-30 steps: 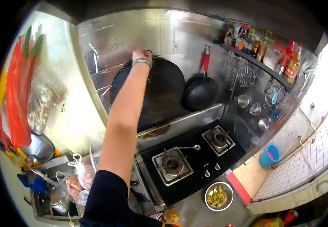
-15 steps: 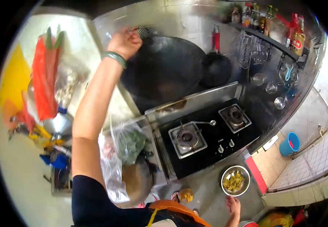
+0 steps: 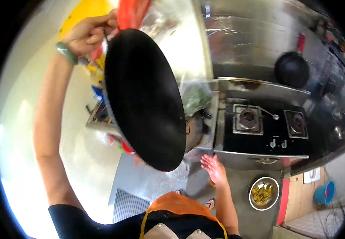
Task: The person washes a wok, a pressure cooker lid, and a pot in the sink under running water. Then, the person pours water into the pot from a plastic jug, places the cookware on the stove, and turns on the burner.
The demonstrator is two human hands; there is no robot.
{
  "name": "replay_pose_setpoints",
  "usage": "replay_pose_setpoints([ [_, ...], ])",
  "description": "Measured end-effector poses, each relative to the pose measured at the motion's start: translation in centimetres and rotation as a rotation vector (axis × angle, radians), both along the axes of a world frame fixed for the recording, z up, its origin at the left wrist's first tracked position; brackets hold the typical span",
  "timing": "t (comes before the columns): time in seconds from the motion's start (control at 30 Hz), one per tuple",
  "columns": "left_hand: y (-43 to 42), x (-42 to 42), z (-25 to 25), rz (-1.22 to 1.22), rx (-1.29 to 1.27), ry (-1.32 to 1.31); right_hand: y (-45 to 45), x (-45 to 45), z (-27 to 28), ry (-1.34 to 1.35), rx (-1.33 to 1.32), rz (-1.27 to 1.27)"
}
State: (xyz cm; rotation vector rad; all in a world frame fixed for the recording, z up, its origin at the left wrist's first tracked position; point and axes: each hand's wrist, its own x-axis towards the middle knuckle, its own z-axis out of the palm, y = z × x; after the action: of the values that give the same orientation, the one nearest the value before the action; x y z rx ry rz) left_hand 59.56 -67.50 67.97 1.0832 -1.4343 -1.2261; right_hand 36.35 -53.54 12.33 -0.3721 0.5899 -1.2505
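My left hand (image 3: pixel 91 36), a green bangle at its wrist, grips a large black wok (image 3: pixel 144 99) by the rim or handle at its upper left end. The wok hangs tilted in the air, its dark hollow facing me. Below and right of it, apart from its edge, my right hand (image 3: pixel 215 169) is open with fingers stretched out, holding nothing. The wok partly hides a brown round pot or lid (image 3: pixel 194 137) and a plastic bag of leafy greens (image 3: pixel 196 97) on the counter.
A black two-burner gas stove (image 3: pixel 266 143) stands to the right, with a ladle (image 3: pixel 275 116) lying on it. A smaller red-handled pan (image 3: pixel 292 69) hangs at the back. On the floor are a metal bowl (image 3: pixel 277 189) of yellow-green vegetables and a blue bucket (image 3: pixel 320 195).
My left hand has brought the wok from the back wall forward and left, over the counter side. My right hand has risen from low right towards the wok. The view has turned left.
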Motion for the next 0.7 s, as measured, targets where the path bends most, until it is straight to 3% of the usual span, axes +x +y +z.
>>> replay_pose_setpoints([
  [0.13, 5.6, 12.6, 0.6, 0.247, -0.054, -0.105, -2.1, 10.5, 0.5, -0.064, 0.034, 0.221],
  [0.2, 7.1, 22.0, 0.3, 0.175, -0.02, -0.174, -3.8, 15.5, 0.9, -0.136, 0.063, 0.291],
  [0.33, 10.9, 32.7, -3.1, 0.224, 0.042, -0.045, -9.2, 24.4, 2.7, -0.244, 0.007, 0.395],
  [0.43, 12.1, 42.8, -5.6, 0.267, 0.043, 0.056, -12.2, 34.2, -1.1, -0.203, 0.09, 0.486],
  [0.57, 14.5, 55.6, -9.9, 0.654, 0.096, -0.001, -15.9, 43.8, 0.5, -0.026, 0.087, 0.565],
  [0.6, 15.2, 59.4, -11.4, 0.572, 0.077, 0.006, -17.4, 45.5, 1.2, 0.057, 0.06, 0.538],
  [0.67, 16.1, 64.6, -14.1, 0.661, 0.103, 0.091, -19.8, 47.3, 2.7, 0.222, 0.023, 0.472],
  [0.7, 16.1, 66.5, -15.3, 0.656, 0.113, 0.185, -23.1, 47.6, -0.4, 0.555, -0.363, 0.401],
])
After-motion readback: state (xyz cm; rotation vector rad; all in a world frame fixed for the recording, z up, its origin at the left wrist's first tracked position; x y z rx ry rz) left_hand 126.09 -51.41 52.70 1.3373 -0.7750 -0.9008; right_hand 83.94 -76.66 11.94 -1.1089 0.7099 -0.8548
